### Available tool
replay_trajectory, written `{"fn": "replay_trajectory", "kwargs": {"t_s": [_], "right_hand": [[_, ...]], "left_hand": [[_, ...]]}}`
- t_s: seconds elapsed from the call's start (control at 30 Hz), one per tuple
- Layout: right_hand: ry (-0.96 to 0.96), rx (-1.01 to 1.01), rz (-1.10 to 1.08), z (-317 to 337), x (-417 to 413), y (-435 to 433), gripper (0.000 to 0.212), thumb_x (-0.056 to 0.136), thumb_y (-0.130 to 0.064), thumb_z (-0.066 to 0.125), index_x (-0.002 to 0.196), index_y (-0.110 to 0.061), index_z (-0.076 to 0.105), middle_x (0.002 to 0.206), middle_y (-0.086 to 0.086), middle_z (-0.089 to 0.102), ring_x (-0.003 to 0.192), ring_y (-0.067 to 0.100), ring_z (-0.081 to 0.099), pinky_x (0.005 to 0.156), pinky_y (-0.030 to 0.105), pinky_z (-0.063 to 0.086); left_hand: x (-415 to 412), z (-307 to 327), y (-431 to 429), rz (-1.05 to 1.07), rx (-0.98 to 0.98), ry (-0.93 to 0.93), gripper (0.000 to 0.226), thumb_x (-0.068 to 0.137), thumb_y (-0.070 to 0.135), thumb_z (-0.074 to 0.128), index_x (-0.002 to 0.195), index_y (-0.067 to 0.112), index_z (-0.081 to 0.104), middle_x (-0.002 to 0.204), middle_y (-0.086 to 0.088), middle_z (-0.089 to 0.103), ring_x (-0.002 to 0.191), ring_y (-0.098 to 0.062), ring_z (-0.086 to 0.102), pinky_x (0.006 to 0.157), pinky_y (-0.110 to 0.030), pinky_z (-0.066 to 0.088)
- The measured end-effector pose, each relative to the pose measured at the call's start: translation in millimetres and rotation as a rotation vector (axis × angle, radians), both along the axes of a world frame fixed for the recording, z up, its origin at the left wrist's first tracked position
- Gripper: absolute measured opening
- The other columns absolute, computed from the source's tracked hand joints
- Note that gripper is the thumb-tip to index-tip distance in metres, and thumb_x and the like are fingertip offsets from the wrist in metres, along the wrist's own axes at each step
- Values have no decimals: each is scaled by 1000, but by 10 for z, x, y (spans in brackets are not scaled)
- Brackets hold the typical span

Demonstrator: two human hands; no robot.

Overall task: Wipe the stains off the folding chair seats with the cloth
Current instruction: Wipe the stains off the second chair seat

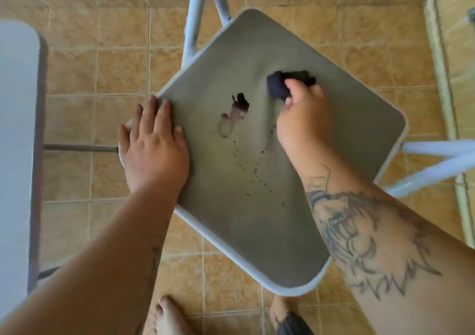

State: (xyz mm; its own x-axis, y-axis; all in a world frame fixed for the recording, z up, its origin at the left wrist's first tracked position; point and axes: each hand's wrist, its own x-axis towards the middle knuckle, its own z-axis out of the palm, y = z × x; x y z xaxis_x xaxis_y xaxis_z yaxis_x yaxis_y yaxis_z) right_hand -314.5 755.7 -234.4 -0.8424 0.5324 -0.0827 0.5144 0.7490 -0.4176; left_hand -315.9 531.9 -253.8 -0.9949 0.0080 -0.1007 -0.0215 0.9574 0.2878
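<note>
The dark cloth point(288, 84) is bunched up and gripped in the right hand point(303, 118), pressed on the grey folding chair seat point(257, 219). The dark stain point(235, 113) lies just beside it, toward the left hand point(151, 144), which is laid open and flat on the seat's corner. The stain's long line runs from far to near, so it could likely be reached by a short sideways wipe
</note>
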Motion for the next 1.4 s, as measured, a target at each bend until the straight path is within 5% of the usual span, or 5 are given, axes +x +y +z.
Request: {"fn": "replay_trajectory", "kwargs": {"t_s": [0.2,0.5,0.73,1.1,1.4], "right_hand": [[2,-67,709,65,728,-448,48,82,-17,40,122,-32,61,101,9,56,83,36,55,60,40,49],[2,201,174,-84,-722,318,47,89,-12,44,133,-25,51,131,13,46,111,34,50,84,31,36],[53,-35,815,-7,142,-450,40,86,-21,39,117,-28,64,101,10,57,86,36,56,62,38,46],[70,18,81,-135,-1361,-21,29,83,-36,46,105,-22,59,108,6,66,97,29,62,82,35,49],[-95,121,395,223,1521,139,53,83,-3,52,130,-27,58,108,16,57,79,36,61,57,41,54]], "left_hand": [[62,6,-12,9,-7,-10,51,100,36,33,149,25,29,161,1,22,148,-24,15,119,-48,9],[-10,44,0,2,-19,-50,52,101,39,29,151,26,26,161,3,18,149,-21,11,120,-48,7],[34,37,0,18,-22,-46,51,100,35,32,150,27,28,161,3,20,149,-21,13,120,-46,7],[0,27,-12,10,-25,-51,51,101,36,30,151,26,26,161,2,19,149,-20,10,120,-46,6],[20,75,-1,1,-21,-83,51,100,37,29,150,26,24,162,3,16,149,-23,9,120,-49,7]]}}
